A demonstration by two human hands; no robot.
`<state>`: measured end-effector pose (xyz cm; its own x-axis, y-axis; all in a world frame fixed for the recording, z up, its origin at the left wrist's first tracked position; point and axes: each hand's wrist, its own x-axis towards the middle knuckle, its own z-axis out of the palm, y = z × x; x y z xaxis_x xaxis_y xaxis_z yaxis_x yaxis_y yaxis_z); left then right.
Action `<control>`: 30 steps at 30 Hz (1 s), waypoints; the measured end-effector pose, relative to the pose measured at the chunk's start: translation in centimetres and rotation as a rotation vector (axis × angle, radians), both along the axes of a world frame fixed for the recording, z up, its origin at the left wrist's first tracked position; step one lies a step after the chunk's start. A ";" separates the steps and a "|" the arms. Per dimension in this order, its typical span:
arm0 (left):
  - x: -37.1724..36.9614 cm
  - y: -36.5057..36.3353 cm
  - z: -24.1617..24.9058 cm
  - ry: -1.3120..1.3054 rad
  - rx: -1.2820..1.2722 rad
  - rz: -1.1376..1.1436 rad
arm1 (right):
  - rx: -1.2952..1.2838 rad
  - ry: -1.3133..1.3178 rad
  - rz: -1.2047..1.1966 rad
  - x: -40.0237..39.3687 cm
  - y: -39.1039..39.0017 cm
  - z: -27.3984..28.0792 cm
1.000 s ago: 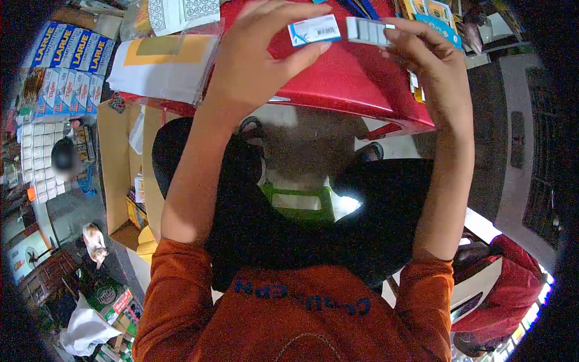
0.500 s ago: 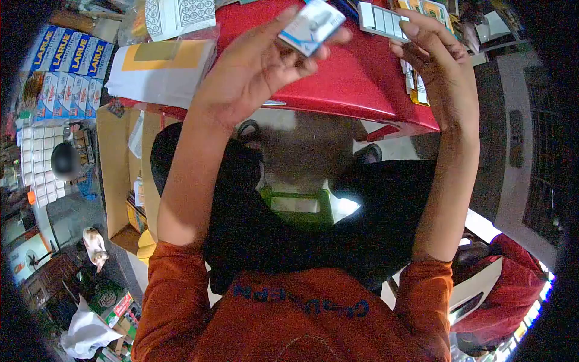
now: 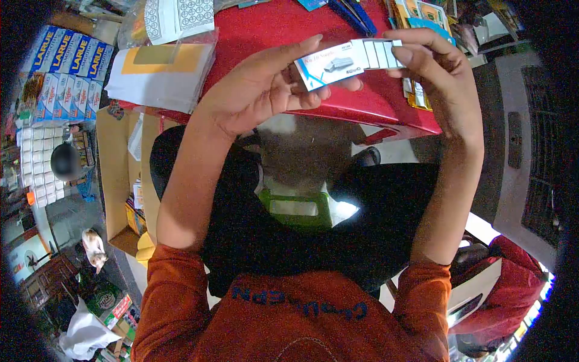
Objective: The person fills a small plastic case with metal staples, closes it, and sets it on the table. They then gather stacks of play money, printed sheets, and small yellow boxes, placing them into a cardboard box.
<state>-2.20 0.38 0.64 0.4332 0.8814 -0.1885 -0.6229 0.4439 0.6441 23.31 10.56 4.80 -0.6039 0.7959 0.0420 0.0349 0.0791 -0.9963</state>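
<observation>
My left hand [image 3: 265, 84] holds a small white and blue staple box sleeve [image 3: 330, 65], printed "No.10 Staple", between thumb and fingers above the red table [image 3: 265, 27]. From the right, my right hand [image 3: 431, 66] pinches the end of a white inner tray [image 3: 379, 54] with several rows of staples. The tray's left end meets the sleeve's open end; how far it reaches inside is hidden. Beyond the box lies a dark blue stapler [image 3: 354, 17]. Colourful packets [image 3: 425, 12] lie behind my right hand.
At the table's left are a plastic-wrapped stack of paper [image 3: 151, 78] and a printed sheet [image 3: 179, 19]. A cardboard box [image 3: 117, 175] stands at my left, and a green stool [image 3: 295, 208] is under the table. Beer cartons [image 3: 69, 72] and a cat [image 3: 94, 248] are farther left.
My hands have come together: the tray of staples now meets the box sleeve. The sleeve has turned more level and moved right and down. More of the stapler shows behind it.
</observation>
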 end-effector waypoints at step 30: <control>2.5 -0.2 -1.2 0.011 0.136 0.303 | 0.040 0.045 0.000 -3.9 -2.4 -1.1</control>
<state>0.25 0.17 -0.54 0.1461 0.9872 -0.0633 -0.7059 0.1489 0.6924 19.45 8.20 3.69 -0.6003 0.7933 0.1015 -0.0102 0.1193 -0.9928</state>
